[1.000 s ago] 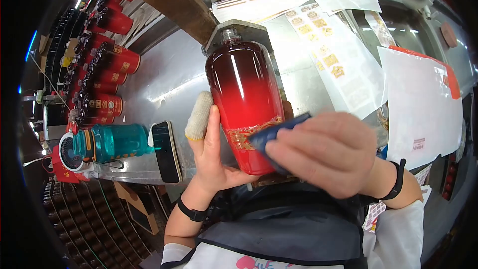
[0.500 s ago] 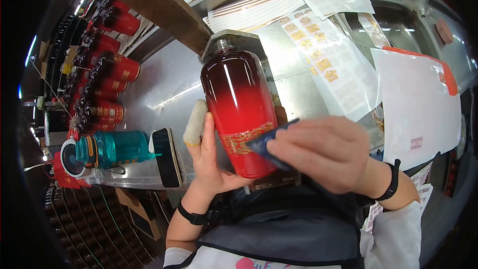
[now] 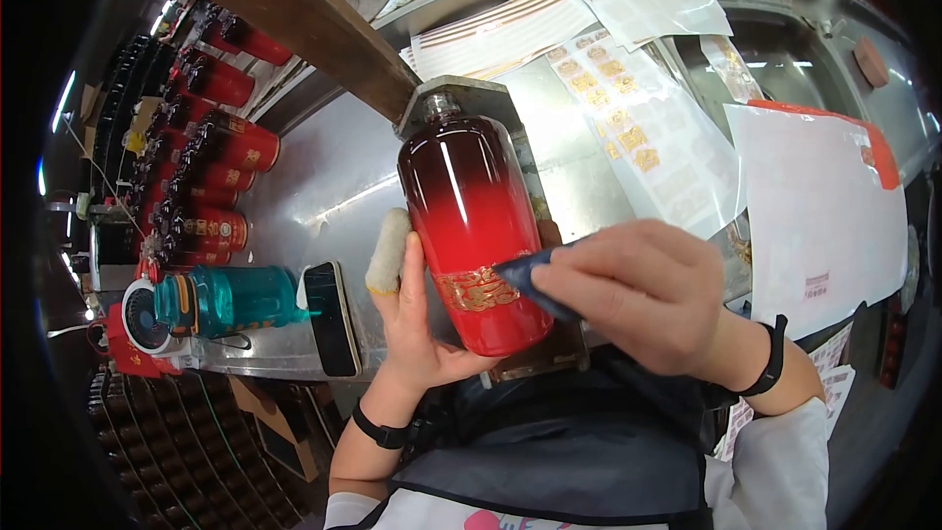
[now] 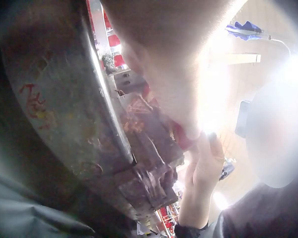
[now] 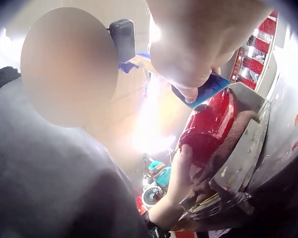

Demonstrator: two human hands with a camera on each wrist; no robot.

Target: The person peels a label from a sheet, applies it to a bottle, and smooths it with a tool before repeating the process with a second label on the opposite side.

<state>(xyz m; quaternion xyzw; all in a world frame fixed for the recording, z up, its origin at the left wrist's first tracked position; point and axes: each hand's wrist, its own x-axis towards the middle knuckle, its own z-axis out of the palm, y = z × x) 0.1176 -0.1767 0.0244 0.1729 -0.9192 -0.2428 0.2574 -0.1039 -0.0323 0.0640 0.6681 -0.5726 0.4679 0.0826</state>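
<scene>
A glass bottle (image 3: 471,206), dark at the shoulder and red below, lies on its side with its neck pointing away from me. Around its lower part runs a gold decorative band (image 3: 479,290). My left hand (image 3: 417,329) holds the bottle, thumb by the base and fingers along the left side; one finger wears a white cloth sleeve (image 3: 391,253). In my right hand (image 3: 638,294) is a thin blue scraper (image 3: 538,283), pinched between thumb and fingers. Its edge meets the right part of the band. The right wrist view shows the scraper (image 5: 206,91) as a flat blade over the red bottle (image 5: 208,129).
Beneath the bottle is a support with a grey angular end plate (image 3: 505,103). A brown beam (image 3: 294,15) slants behind it. Decal sheets (image 3: 638,128) and a white sheet (image 3: 819,216) lie right. A phone (image 3: 332,319), teal bottle (image 3: 240,299) and several red bottles (image 3: 235,142) stand left.
The scraper has shifted toward the right side of the gold band, uncovering more of its middle. My left hand keeps its hold on the bottle. The head view has tilted slightly.
</scene>
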